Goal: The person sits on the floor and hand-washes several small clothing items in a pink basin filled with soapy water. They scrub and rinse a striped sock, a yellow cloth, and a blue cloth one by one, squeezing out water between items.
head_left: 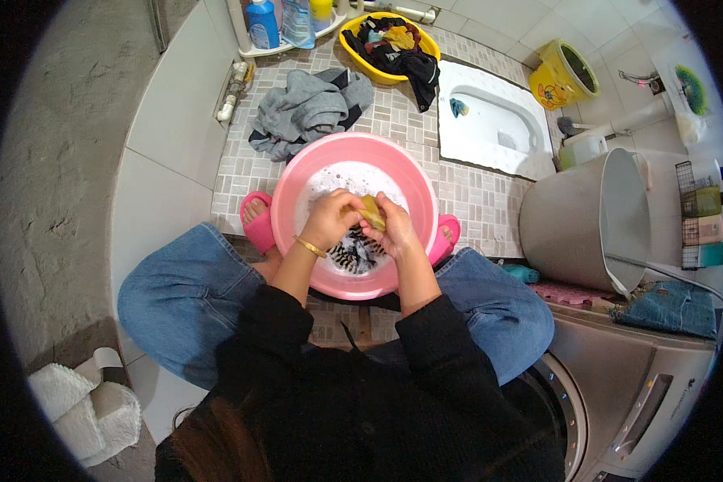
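Observation:
A pink basin [285, 233] stands between my feet, holding sudsy water with white foam. Over it, both hands meet on a small yellow bar of soap [371, 210]. My left hand [331, 217], with a gold bangle at its wrist, pinches the bar from the left. On the other side my right hand [394, 230] has its fingers and thumb closed around the bar's right end. Beneath my hands, a black-and-white striped garment [355, 253] lies partly sunk in the suds; my hands hide some of it.
Beyond the basin lies a heap of grey clothes [305, 108] on the tiles. A yellow tub [369, 71] of dark laundry stands behind, near a white squat toilet [462, 136]. A large grey bucket [566, 225] and a washing machine [618, 369] are at right.

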Motion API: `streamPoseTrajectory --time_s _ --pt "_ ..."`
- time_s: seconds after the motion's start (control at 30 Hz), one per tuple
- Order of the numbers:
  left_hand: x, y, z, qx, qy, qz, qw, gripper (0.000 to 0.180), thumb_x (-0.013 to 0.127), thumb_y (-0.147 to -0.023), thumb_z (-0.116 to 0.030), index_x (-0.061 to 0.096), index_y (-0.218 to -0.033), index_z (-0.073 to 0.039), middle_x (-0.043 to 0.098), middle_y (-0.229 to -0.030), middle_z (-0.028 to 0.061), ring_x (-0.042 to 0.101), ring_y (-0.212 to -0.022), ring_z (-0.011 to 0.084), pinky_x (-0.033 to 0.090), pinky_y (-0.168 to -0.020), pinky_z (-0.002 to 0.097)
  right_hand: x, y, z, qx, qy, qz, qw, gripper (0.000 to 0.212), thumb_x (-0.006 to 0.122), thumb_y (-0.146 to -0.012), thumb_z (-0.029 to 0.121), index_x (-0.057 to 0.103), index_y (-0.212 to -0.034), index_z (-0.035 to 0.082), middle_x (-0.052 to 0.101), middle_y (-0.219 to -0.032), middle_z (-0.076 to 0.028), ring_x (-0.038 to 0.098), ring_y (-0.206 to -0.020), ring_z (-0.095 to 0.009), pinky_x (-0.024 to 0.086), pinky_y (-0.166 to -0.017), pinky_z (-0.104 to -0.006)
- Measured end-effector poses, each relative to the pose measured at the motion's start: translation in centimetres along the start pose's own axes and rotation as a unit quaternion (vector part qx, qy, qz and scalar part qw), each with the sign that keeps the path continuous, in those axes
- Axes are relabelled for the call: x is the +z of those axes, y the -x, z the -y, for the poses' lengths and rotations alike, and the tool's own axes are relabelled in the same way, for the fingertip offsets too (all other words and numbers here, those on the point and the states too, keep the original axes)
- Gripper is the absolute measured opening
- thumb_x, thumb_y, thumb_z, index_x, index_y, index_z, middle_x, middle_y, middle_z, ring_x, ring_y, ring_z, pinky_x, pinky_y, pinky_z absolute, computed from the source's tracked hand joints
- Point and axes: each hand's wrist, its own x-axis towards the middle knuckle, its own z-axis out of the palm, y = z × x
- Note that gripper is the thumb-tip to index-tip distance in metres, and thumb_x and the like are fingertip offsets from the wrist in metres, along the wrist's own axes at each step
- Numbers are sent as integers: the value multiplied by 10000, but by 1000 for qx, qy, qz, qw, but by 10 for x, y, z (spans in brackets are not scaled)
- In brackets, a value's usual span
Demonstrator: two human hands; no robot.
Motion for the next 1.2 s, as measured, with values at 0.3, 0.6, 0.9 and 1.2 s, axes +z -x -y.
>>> streamPoseTrajectory --time_s 0.3,0.6,0.9,1.2 --pt "6 -6 -6 -217 454 -74 861 136 503 -877 -176 535 -934 -57 550 -803 3 516 -689 66 417 -608 202 14 6 3 -142 35 37 989 249 533 -872 152 515 -1099 50 572 -899 -31 539 -760 -93 445 -671 -209" --pt "10 -12 1 -234 576 -219 752 191 457 -890 -201 530 -965 -41 568 -890 54 569 -772 154 464 -679 249 12 -4 -5 -243 -122 198 942 101 534 -883 148 539 -875 47 548 -729 -2 521 -683 -108 453 -684 -250" --pt "4 -9 -27 -181 485 -165 840 128 527 -851 -165 522 -863 -38 537 -814 32 518 -720 107 427 -631 235 16 3 -5 -148 56 108 982 116 520 -845 54 559 -950 24 583 -907 -49 558 -786 -120 469 -717 -242" --pt "13 -11 -29 -167 216 -170 947 101 628 -761 -35 540 -792 4 588 -709 53 539 -613 100 446 -567 231 10 1 -5 -157 -99 102 977 102 468 -847 50 539 -918 33 576 -890 -51 547 -808 -132 451 -725 -259"
